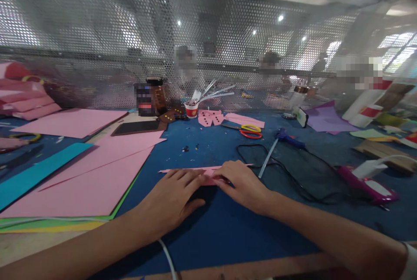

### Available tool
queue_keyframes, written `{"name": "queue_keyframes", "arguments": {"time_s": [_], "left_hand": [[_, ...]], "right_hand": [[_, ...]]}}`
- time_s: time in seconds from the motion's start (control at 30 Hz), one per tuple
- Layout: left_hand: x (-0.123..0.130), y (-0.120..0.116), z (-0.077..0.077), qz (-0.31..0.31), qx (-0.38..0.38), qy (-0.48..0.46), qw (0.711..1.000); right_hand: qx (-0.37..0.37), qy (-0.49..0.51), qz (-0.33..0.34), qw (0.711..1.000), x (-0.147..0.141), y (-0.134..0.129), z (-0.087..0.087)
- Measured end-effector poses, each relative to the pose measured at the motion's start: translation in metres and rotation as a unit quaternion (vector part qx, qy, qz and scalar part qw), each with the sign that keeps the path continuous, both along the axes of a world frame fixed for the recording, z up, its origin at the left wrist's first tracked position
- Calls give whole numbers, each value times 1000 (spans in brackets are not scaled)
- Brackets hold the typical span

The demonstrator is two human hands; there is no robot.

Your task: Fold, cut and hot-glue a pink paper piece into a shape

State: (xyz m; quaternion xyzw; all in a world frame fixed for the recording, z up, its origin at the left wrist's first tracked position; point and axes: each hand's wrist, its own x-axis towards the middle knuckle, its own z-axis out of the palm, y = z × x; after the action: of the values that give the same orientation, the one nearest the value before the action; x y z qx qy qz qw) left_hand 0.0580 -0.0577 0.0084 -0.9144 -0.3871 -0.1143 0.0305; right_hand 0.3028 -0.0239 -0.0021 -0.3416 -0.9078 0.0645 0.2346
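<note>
A narrow pink paper strip (211,180) lies crosswise on the blue table cover, its torn-looking left tip and thin right end showing past my hands. My left hand (174,199) rests over the strip's left part, fingers stretched out flat and thumb apart. Close beside it, my right hand (243,184) has its fingertips and thumb bent together on the strip's middle. My fingers hide part of the paper, including any fold beneath them.
Pink sheets (97,184) and a teal strip (42,176) lie left. Ahead are scissors (250,131), a dotted pink cutout (210,117) and a paper cup (191,110). A blue glue gun (291,140), its cord and a magenta power strip (371,189) occupy the right.
</note>
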Motion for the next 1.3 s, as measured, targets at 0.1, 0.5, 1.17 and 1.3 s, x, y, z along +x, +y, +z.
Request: {"name": "queue_keyframes", "arguments": {"time_s": [0.1, 0.5, 1.17, 1.3], "left_hand": [[0, 0, -4, -4, 11, 18, 1000], [-1, -3, -5, 1, 18, 34, 999], [0, -6, -7, -28, 57, 36, 997], [0, -7, -7, -24, 59, 43, 997]], "right_hand": [[2, -8, -4, 1000, 1, -2, 1], [14, -22, -8, 1000, 1, -5, 5], [25, -33, -5, 999, 0, -5, 4], [26, -41, -3, 999, -1, -5, 5]]}}
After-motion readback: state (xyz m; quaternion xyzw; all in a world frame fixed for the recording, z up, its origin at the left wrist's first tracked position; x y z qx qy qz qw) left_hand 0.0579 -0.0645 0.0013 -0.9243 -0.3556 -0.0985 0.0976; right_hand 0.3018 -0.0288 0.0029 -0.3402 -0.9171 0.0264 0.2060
